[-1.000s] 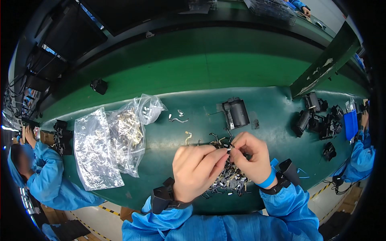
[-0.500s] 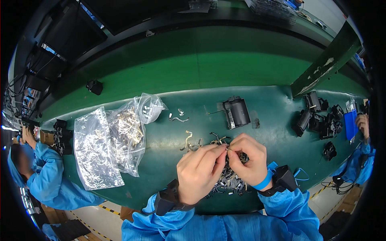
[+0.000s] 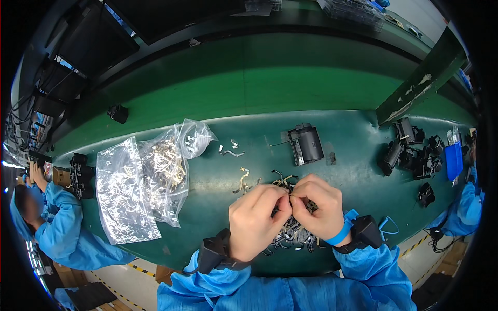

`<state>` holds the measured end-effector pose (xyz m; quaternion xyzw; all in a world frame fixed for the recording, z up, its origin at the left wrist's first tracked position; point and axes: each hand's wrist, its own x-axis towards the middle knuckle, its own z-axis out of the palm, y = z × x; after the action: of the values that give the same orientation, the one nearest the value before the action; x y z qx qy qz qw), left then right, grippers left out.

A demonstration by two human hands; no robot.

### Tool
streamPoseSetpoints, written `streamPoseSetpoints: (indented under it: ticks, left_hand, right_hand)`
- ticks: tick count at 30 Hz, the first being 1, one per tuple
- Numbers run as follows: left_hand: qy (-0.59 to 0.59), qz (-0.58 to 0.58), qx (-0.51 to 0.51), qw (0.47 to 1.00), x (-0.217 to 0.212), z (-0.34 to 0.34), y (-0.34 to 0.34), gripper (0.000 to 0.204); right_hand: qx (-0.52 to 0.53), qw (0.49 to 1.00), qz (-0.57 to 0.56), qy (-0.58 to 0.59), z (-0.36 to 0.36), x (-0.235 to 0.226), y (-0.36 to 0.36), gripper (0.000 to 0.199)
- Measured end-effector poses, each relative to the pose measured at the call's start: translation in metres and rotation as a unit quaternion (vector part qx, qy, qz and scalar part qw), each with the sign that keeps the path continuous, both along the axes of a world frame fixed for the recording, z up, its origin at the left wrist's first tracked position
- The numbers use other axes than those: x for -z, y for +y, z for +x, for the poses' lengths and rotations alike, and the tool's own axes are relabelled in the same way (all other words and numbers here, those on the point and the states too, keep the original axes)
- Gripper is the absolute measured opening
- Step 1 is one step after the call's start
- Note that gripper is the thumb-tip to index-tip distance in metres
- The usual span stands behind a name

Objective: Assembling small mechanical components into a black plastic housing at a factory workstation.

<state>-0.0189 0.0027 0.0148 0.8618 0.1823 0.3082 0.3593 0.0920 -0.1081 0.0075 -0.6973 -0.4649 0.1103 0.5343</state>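
Observation:
My left hand (image 3: 255,222) and my right hand (image 3: 321,211) meet fingertip to fingertip, both closed in a pinch. Whatever is between the fingertips is tiny and mostly hidden; I cannot make it out. Below and behind the hands spreads a pile of short dark cables with small connectors (image 3: 296,237), partly covered by them. A few loose cables lie at its far left side, among them a cream-coloured cable (image 3: 243,179). Beyond the right hand sits a black curved plastic housing (image 3: 309,145) with a thin wire sticking out to its left.
At left lie a clear plastic bag (image 3: 122,194) and another bag full of cables (image 3: 168,168). Black parts (image 3: 410,155) cluster at right near a blue tray (image 3: 453,161). A person in blue (image 3: 70,223) sits at far left, another sleeve (image 3: 467,202) at far right.
My hands have shifted slightly and their fingertips have dipped a little nearer the pile. At far right the other person's hand has drawn back from the blue tray.

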Motion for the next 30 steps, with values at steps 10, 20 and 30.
streamPoseSetpoints:
  ticks: [10,20,30]
  left_hand:
    - [-0.073,0.142,-0.294,0.942,-0.017,-0.010,0.085,0.008]
    - [0.022,0.269,-0.359,0.894,-0.006,-0.018,0.109,0.009]
    - [-0.102,0.203,0.118,0.967,-0.015,-0.001,0.028,0.033]
  right_hand:
    - [0.032,0.984,0.040,0.169,0.003,0.005,-0.008,0.009]
    - [-0.020,0.918,0.038,0.393,0.010,-0.004,-0.008,0.007]
    - [-0.145,0.770,0.033,0.620,0.025,-0.005,-0.014,0.011]
